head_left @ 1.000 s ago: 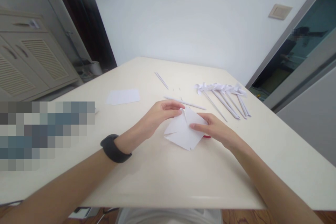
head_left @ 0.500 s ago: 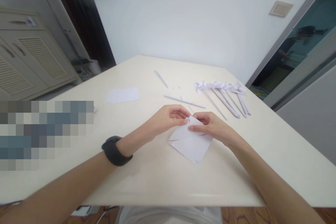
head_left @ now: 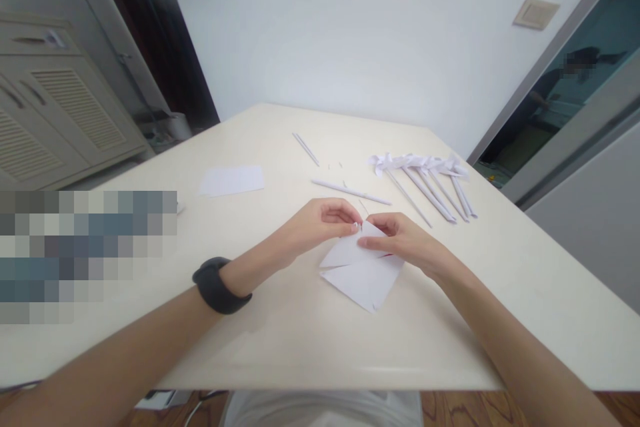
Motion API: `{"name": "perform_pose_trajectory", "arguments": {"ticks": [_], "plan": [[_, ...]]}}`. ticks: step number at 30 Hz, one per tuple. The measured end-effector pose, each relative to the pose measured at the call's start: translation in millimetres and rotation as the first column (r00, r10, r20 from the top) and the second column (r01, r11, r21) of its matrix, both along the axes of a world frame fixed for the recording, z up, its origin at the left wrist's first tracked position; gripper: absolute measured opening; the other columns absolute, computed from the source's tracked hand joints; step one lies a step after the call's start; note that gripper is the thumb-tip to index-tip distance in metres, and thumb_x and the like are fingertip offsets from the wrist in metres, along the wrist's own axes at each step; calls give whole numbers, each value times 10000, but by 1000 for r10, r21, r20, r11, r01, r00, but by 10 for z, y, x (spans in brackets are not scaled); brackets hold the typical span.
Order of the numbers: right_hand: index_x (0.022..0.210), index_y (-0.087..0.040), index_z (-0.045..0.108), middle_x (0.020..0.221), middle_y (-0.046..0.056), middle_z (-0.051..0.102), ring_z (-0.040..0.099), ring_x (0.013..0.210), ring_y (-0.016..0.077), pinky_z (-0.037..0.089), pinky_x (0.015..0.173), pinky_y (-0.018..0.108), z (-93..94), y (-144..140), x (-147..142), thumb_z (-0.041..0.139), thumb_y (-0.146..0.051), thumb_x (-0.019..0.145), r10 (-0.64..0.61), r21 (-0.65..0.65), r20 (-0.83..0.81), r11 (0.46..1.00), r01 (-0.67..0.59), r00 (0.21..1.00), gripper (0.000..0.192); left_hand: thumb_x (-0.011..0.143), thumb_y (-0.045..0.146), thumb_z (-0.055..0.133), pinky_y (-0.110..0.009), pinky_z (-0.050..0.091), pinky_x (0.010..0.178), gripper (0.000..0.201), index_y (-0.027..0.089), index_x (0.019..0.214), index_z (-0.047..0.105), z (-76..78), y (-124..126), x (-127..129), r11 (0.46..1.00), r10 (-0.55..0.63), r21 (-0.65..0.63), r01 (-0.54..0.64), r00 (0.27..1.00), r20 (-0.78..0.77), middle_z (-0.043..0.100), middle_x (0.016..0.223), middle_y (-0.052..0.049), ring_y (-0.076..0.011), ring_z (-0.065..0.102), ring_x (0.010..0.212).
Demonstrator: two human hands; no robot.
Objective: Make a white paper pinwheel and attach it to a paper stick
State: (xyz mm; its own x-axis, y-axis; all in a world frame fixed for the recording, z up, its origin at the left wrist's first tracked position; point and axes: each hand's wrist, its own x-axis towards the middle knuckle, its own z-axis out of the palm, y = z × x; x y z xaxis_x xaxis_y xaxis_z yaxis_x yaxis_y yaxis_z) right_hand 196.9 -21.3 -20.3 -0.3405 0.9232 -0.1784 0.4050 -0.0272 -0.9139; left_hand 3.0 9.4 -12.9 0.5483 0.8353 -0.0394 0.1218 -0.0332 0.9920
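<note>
Head view. Left hand [head_left: 320,223] and right hand [head_left: 400,237] meet at the far corner of a white paper square [head_left: 363,273], fingertips almost touching each other. Left hand: thumb and forefinger closed in a pinch on the paper's upturned corner flap. Right hand: forefinger and thumb nipping the same corner from the other side, remaining fingers curled over the sheet. Paper lies near the middle of the cream table [head_left: 300,340], near edge flat, cut lines visible running toward its centre. Dark wristband [head_left: 219,285] on the left wrist.

Beyond the hands: one rolled paper stick [head_left: 350,192] lying crosswise, a thinner stick [head_left: 306,149] farther back. To the right, well apart from the hands, a row of finished paper pinwheels [head_left: 425,177] on sticks, lying side by side. Left of centre, a flat paper sheet [head_left: 233,180].
</note>
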Motion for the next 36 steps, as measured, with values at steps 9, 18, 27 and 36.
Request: {"name": "perform_pose_trajectory", "arguments": {"ticks": [9,18,27,36], "plan": [[843,-194,612,774,13,592,541,647,133,365,550,247,-2,0,-5,613,-394,759,3,11,28,1000,-3,1000,218,731,351,640,-299,441,723,168,187,764,653,-24,24,2,999,13,39,-13,1000,-13,659,802,-25,-171,596,767],[820,-196,607,762,5,566,527,651,132,347,544,247,5,-5,-2,606,-397,766,15,33,34,999,-16,999,208,754,354,615,-293,444,747,183,178,744,661,-38,40,0,999,31,18,-30,999,-30,652,779,-24,-153,576,752],[862,-185,618,791,18,600,536,639,131,356,541,246,4,7,-1,609,-407,757,11,19,13,1000,-11,1000,245,795,432,564,-322,456,791,269,178,780,652,-38,36,0,1000,-2,30,2,1000,-3,647,834,-33,-176,590,821],[843,-198,591,823,15,603,573,729,150,398,581,245,-6,13,12,618,-380,769,14,50,4,999,-14,1000,198,715,246,660,-292,453,745,203,196,906,613,-94,38,-9,998,-60,11,61,996,-61,654,841,-17,-184,627,839]]}}
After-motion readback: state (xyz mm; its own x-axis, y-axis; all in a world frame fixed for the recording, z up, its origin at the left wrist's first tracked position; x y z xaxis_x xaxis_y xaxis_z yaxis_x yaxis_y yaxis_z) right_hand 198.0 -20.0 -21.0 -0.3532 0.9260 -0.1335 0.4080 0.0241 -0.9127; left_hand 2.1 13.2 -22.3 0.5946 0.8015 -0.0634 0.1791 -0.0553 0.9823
